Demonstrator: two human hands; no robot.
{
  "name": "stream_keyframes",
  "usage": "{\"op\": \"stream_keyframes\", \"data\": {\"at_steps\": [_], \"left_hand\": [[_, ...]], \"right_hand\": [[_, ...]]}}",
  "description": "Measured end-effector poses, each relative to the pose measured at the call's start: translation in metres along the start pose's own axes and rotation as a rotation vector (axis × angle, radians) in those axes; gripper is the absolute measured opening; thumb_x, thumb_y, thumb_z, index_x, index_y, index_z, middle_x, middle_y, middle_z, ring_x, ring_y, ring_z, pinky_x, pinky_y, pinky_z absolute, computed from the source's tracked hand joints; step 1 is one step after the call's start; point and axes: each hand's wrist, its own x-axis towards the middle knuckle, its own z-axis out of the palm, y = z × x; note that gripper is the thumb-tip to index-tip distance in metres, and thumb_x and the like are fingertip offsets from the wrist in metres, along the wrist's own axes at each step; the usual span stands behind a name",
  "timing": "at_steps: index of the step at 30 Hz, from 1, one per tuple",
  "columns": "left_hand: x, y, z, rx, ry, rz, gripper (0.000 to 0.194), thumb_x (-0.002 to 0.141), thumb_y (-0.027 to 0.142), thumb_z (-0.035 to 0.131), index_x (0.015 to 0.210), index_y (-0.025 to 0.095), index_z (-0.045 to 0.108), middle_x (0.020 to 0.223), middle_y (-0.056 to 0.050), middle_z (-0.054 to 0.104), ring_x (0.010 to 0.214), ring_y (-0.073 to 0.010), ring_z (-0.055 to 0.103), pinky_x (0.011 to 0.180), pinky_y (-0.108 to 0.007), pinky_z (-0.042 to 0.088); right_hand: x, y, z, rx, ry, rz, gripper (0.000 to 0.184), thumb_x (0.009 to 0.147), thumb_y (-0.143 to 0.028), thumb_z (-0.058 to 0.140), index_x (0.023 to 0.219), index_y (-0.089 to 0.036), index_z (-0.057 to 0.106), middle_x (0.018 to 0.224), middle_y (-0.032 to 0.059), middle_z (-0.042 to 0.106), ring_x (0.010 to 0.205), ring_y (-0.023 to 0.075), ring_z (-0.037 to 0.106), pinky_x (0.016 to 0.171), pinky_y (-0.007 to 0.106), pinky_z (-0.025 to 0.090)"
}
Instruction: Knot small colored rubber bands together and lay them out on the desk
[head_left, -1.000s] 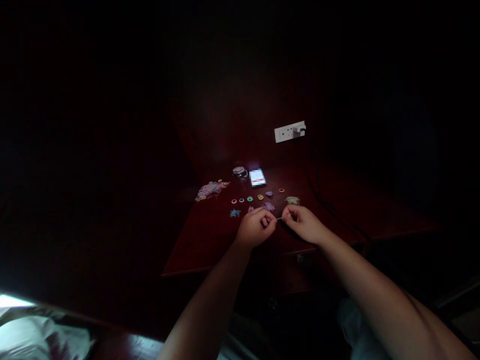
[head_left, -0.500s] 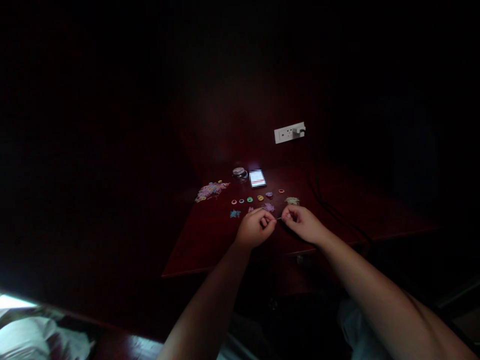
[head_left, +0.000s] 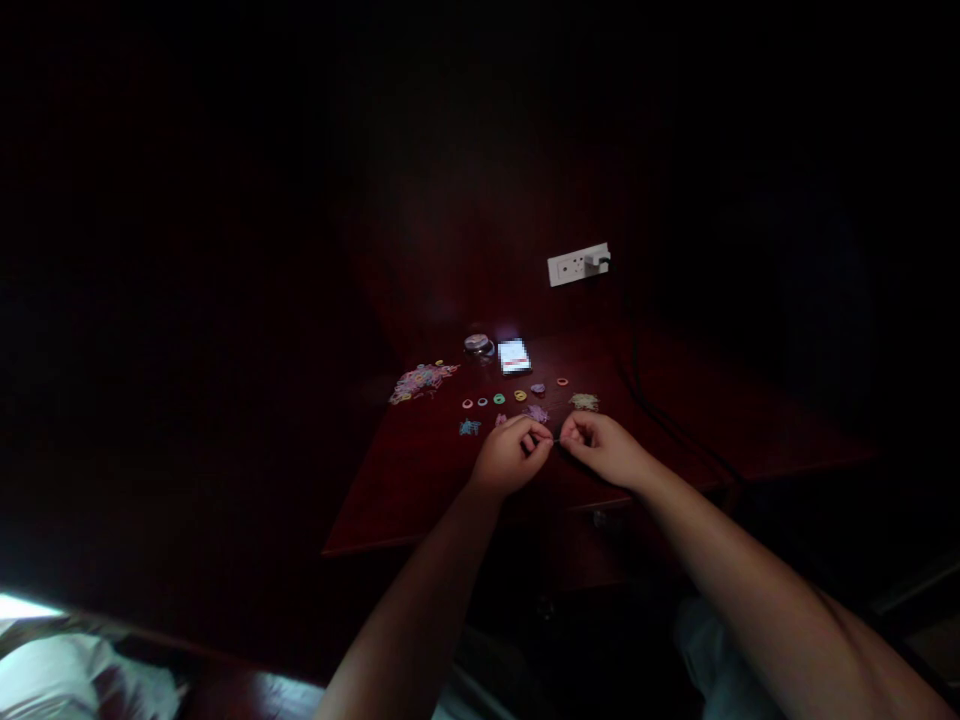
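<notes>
My left hand [head_left: 510,460] and right hand [head_left: 611,450] meet low over the near part of the dark red table [head_left: 390,490], fingertips close but apart. The fingers of each are pinched closed on a thin pale strand [head_left: 556,440], 1 end in each grip, so it spans the little gap between them; it is too small and dim for me to make out its exact form. Just beyond my right fingers lies a pale yellow-green pile [head_left: 585,401] of small bands. Near my left are a purple pile [head_left: 536,413], a pink pile [head_left: 500,420] partly hidden behind my hand, and, off to the left, a blue pile [head_left: 470,427]. Behind these, 6 small groups of rings run in a loose row: pink [head_left: 468,404], a dark-centred bluish ring [head_left: 483,402], green [head_left: 499,399], yellow [head_left: 520,396], purple [head_left: 538,388] and orange [head_left: 563,381]. A larger mixed heap [head_left: 422,382] spreads at the table's left side. Farther back, a clear round container [head_left: 478,347] sits just beside a phone [head_left: 514,356] with its screen lit. Above them on the wall is a white socket panel [head_left: 579,264] with a plug in its right end.
</notes>
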Motion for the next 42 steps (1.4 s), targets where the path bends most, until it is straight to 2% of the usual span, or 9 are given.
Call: {"op": "stream_keyframes", "data": {"at_steps": [5,11,17,29,36,42], "left_hand": [[0.0007,-0.0011,0.0006,0.001,0.016,0.016,0.005,0.083,0.018,0.059,0.08,0.019,0.064,0.077,0.001,0.065,0.063,-0.0101,0.056,0.081,-0.029,0.045],[-0.0002,-0.0013,0.0009,-0.012,0.015,0.01,0.01,0.081,0.019,0.062,0.091,0.02,0.064,0.083,0.0,0.066,0.063,-0.01,0.057,0.08,-0.028,0.046],[0.0007,-0.0014,0.0012,0.02,0.006,0.015,0.005,0.084,0.02,0.059,0.082,0.019,0.064,0.076,0.001,0.063,0.063,-0.0107,0.056,0.077,-0.027,0.046],[0.0016,0.0003,-0.0021,-0.025,-0.017,0.01,0.009,0.085,0.02,0.058,0.08,0.019,0.065,0.077,0.001,0.064,0.064,-0.0101,0.055,0.077,-0.026,0.045],[0.0019,-0.0002,-0.002,-0.05,-0.018,0.013,0.009,0.085,0.019,0.058,0.08,0.019,0.065,0.077,0.001,0.063,0.064,-0.0104,0.054,0.072,-0.025,0.045],[0.001,-0.0005,-0.0003,-0.032,-0.01,-0.001,0.006,0.084,0.019,0.058,0.081,0.019,0.063,0.077,0.001,0.063,0.062,-0.0096,0.054,0.076,-0.026,0.045]], "right_hand": [[-0.0002,0.0004,0.0001,0.006,-0.003,0.002,0.014,0.079,-0.03,0.059,0.073,-0.018,0.054,0.063,-0.0035,0.049,0.057,0.0107,0.043,0.054,0.024,0.034],[-0.0002,0.0012,0.0004,0.014,-0.004,0.005,0.015,0.078,-0.031,0.06,0.073,-0.018,0.054,0.062,-0.004,0.048,0.056,0.0102,0.042,0.052,0.023,0.033],[-0.0005,0.0006,0.0004,0.023,-0.002,0.008,0.015,0.077,-0.031,0.061,0.073,-0.018,0.055,0.061,-0.0041,0.048,0.056,0.0103,0.043,0.053,0.023,0.035],[-0.0001,0.0029,0.0005,0.033,0.004,0.018,0.015,0.076,-0.03,0.062,0.072,-0.018,0.055,0.061,-0.0042,0.049,0.056,0.0103,0.044,0.052,0.023,0.035],[0.0,0.0029,0.0007,0.036,0.002,0.016,0.015,0.076,-0.03,0.062,0.073,-0.018,0.055,0.062,-0.0038,0.049,0.057,0.0105,0.044,0.053,0.023,0.035],[-0.0003,0.0008,0.0004,0.028,0.004,0.017,0.013,0.077,-0.029,0.061,0.073,-0.018,0.055,0.062,-0.004,0.048,0.056,0.0105,0.043,0.053,0.024,0.034]]}}
